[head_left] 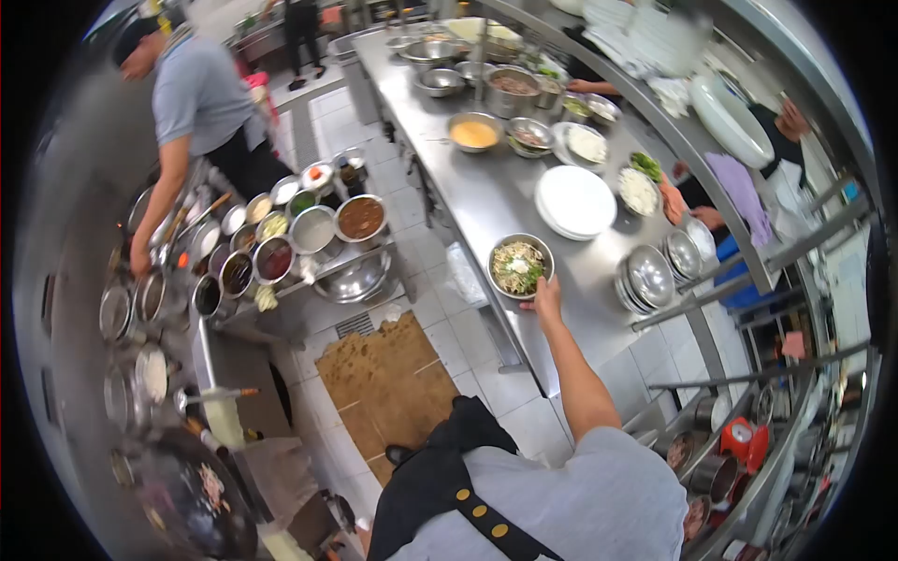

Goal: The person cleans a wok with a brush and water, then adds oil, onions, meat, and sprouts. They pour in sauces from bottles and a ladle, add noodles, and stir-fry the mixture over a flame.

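Observation:
My right hand [545,301] is closed on the rim of a metal bowl [520,266] at the near edge of the steel table [468,201]. The bowl holds pale shredded food, chopped greens and a white dollop. Just beyond it to the right stands a stack of white plates [576,202]. Nested metal bowls [649,276] sit farther right. A bowl of orange liquid [474,133] stands farther back on the table. My left hand cannot be made out; that arm is hidden below my body at the bottom of the view.
At the left, a co-worker [201,98] reaches over the stove. Sauce containers [274,259] crowd the left counter. A wok [196,491] sits at lower left. Brown cardboard [383,379] lies on the floor. Metal shelf rails [692,159] run above the table's right side.

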The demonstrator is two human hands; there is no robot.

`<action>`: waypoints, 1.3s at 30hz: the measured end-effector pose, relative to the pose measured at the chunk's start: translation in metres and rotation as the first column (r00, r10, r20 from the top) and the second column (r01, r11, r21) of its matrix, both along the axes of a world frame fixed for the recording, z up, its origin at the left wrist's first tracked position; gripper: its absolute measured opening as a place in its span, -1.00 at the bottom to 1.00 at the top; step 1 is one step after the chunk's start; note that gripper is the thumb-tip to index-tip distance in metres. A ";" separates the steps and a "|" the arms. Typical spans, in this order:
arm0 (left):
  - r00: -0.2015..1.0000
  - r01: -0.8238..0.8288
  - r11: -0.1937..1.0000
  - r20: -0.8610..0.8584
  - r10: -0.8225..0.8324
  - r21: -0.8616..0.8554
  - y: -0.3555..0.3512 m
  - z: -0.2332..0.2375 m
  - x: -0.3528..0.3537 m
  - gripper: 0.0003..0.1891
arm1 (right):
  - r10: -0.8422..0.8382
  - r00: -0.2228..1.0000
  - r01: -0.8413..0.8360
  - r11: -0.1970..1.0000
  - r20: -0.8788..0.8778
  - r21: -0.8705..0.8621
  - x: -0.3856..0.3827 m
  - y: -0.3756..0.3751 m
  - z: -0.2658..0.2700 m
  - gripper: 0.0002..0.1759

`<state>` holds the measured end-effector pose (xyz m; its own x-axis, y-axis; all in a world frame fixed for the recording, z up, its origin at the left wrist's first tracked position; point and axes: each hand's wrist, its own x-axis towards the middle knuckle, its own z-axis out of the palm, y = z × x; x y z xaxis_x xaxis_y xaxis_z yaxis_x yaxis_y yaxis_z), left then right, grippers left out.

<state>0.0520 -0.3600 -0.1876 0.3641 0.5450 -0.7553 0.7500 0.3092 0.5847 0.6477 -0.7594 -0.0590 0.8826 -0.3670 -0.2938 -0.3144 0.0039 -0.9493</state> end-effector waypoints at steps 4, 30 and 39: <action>0.999 -0.041 0.999 0.021 0.042 -0.020 -0.011 -0.040 -0.094 -0.52 | 0.325 0.944 -0.317 0.940 0.053 -0.128 -0.042 0.079 0.006 -0.57; 0.400 -0.911 0.410 0.148 0.904 -0.042 -0.174 -0.094 -0.277 -0.56 | 0.749 -0.574 -0.246 0.227 0.330 -0.942 -0.457 0.760 0.153 -0.37; 0.614 -0.774 0.629 0.154 0.774 -0.075 -0.126 -0.082 -0.279 -0.53 | 0.833 -0.546 -0.143 0.015 0.092 -0.990 -0.406 0.737 0.134 -0.39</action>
<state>-0.2274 -0.4856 -0.2697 -0.0810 0.6800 -0.7287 0.1311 0.7320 0.6685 0.2418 -0.0223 0.0752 -0.1869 0.8921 0.4113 0.9547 0.2637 -0.1382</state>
